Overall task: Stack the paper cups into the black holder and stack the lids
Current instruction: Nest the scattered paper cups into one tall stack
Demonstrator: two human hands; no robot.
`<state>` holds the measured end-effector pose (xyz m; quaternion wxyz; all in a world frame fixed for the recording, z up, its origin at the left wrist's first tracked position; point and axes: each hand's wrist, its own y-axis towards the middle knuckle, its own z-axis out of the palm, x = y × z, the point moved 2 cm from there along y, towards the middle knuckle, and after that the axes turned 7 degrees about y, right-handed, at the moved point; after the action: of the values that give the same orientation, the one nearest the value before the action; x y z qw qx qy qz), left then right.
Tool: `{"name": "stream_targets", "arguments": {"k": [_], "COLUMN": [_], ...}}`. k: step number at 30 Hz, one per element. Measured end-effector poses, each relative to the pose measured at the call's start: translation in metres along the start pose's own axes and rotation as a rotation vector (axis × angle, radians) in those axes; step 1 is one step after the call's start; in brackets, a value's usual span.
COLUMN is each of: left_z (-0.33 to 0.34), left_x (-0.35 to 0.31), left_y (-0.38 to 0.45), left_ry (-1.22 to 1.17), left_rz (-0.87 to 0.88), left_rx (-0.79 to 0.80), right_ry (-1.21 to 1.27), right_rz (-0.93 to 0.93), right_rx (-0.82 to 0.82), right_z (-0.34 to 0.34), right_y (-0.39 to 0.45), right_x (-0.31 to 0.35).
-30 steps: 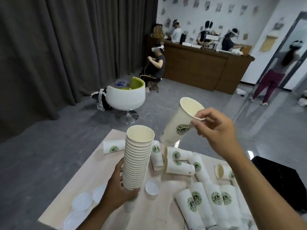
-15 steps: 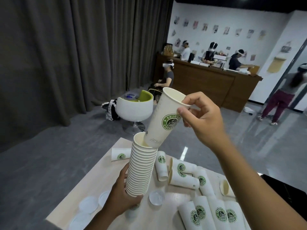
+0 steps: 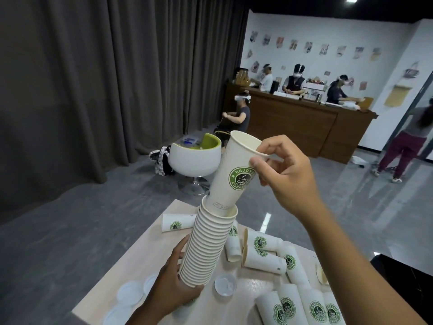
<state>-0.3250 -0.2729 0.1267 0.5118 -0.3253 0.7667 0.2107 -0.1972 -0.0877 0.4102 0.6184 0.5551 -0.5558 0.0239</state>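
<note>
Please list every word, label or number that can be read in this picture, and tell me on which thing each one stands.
"ENJOY" and "COFFEE": round green logo on the white paper cup that the right hand pinches by the rim.
"Coffee", in script: centre of the same logo.
Small grey print near that cup's base: too small to read.
Green logos on the loose cups lying on the table: too blurred to read.
Wall pictures: unreadable.

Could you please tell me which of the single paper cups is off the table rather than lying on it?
The cup pinched at its rim by the right hand, its base entering the stack; the others lie sideways.
</note>
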Motion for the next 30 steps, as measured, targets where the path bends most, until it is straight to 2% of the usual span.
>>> {"name": "stream_targets", "arguments": {"k": [8,13,22,26,30], "left_z": [-0.004,0.002,0.000,-0.013,-0.041], "left_x": [-0.015,-0.025,-0.017,-0.002,0.015], "left_y": [-0.003,-0.002,0.000,0.005,0.016], "left_ry": [0.024,0.013,-0.018,-0.054,-0.099], "left_rz": [0.093,0.166,0.190,0.160,0.142], "left_rx": [-0.017,-0.050,-0.075,-0.077,-0.112], "right_ry": [-0.146,-0.328,-0.213,-0.144,-0.108], "right_rz": [0.073,0.005,0.013,0.058,0.219], "right_rx": [0.057,0.167,0.212,0.166,0.021], "right_z": [0.008,0.023,0.045,0.056,0.063], "right_y": [-0.017,-0.035,-0.046,-0.044,-0.044], "right_x": [-0.033,-0.063,-0.083,-0.089,-0.117]}}
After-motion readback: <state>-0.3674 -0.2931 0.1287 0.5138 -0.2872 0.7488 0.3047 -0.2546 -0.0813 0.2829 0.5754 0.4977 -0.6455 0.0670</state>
